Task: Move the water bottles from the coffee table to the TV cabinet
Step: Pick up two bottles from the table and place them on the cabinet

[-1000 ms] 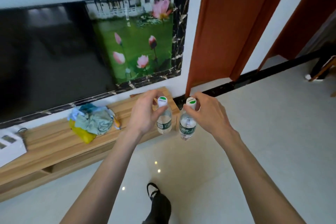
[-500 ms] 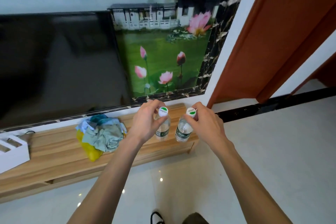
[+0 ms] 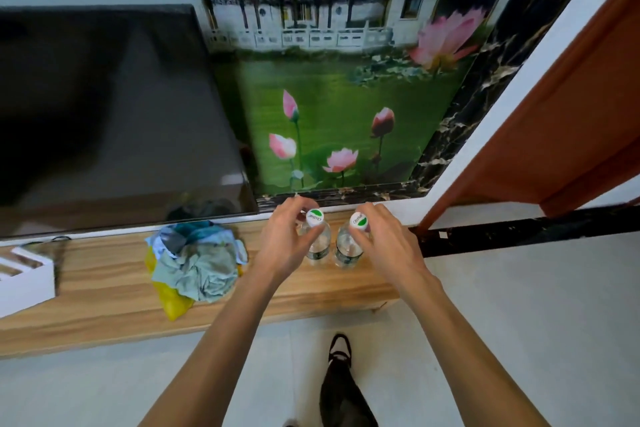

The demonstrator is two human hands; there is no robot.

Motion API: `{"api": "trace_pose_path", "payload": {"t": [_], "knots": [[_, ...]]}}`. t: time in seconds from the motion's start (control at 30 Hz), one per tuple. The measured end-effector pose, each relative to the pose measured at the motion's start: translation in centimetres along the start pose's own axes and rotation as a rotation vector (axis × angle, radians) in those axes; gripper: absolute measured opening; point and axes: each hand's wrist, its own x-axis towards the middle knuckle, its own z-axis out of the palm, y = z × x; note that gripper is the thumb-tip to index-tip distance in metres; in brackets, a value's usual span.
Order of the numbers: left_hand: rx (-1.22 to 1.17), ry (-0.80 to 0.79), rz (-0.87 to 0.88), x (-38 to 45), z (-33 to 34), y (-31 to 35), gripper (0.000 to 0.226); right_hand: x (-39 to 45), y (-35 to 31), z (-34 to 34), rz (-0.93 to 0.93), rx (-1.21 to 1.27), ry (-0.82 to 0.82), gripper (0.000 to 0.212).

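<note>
Gripping left bottle (image 3: 317, 243) neck: left hand (image 3: 284, 239) | right hand (image 3: 388, 241): right bottle (image 3: 348, 248) | both seemingly resting on TV cabinet (image 3: 104, 274)

view: single head camera | position: above, close, standing at the TV cabinet (image 3: 104, 288) | facing: forward and steeply down | covers: wall, television (image 3: 104, 107), floor (image 3: 519, 322) | overlap: none

Bright, even daylight all round, shadows soft. Dull glare sits on the dark TV screen (image 3: 104, 114) at nine o'clock. Wide-angle bending warps the door frame (image 3: 554, 97) at two o'clock; everything's slightly smeared, edges softest.
</note>
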Motion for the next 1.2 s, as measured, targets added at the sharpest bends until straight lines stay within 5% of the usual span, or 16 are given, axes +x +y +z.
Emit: {"api": "trace_pose_path", "payload": {"t": [0.53, 1.2], "knots": [[-0.159, 0.119, -0.216, 11.5, 12.3, -12.6, 0.035, 17.0, 8.5, 11.8, -0.069, 0.164, -0.149, 0.028], [-0.181, 0.126, -0.214, 16.9, 25.4, -31.1, 0.043, 28.2, 16.6, 30.1, -0.056, 0.15, -0.128, 0.026]]}}
